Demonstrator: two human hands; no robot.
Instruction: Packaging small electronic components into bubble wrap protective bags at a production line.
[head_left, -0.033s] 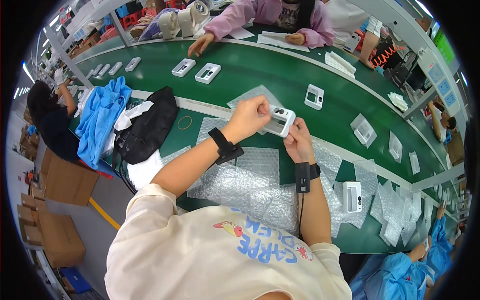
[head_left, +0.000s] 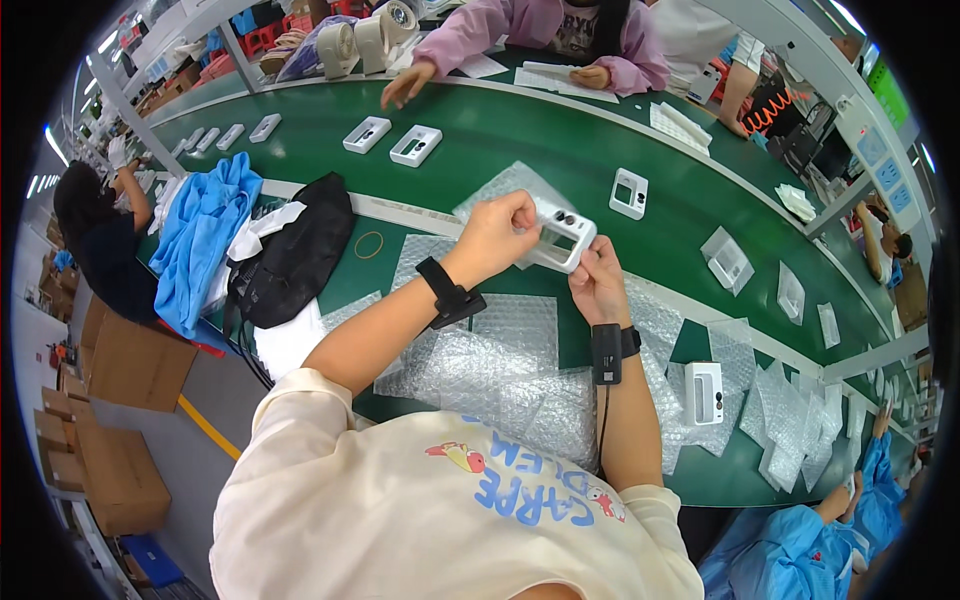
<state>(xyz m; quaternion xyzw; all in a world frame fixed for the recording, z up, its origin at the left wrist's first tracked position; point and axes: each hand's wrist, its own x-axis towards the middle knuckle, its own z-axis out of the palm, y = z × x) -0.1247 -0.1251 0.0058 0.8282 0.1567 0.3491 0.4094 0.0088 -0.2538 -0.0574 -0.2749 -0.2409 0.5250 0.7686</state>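
Note:
A white plastic housing [head_left: 574,222] with a rectangular opening and dark round holes is held tilted above the green bench. My right hand [head_left: 599,278] grips its lower right end between thumb and fingers. At its left edge my left hand [head_left: 500,232] is closed in a pinch. Behind that hand and the housing spreads a clear bubble-wrap bag [head_left: 522,183], which the left fingers seem to hold; the exact grip is hidden. Flat bubble-wrap bags [head_left: 470,365] lie below my forearms. Another white housing [head_left: 704,394] rests on bubble wrap to the right of my right forearm.
On the green conveyor [head_left: 500,120] sit several white housings, including one [head_left: 628,194] right of my hands. Bagged housings [head_left: 728,262] lie farther right. A black bag [head_left: 300,250] and blue cloth [head_left: 208,235] are at left. Across the belt a person in pink [head_left: 470,40] reaches over it.
The housing and the bag have shifted slightly upward, and the housing has moved a little right with my right hand. The hand of the person opposite has moved slightly right.

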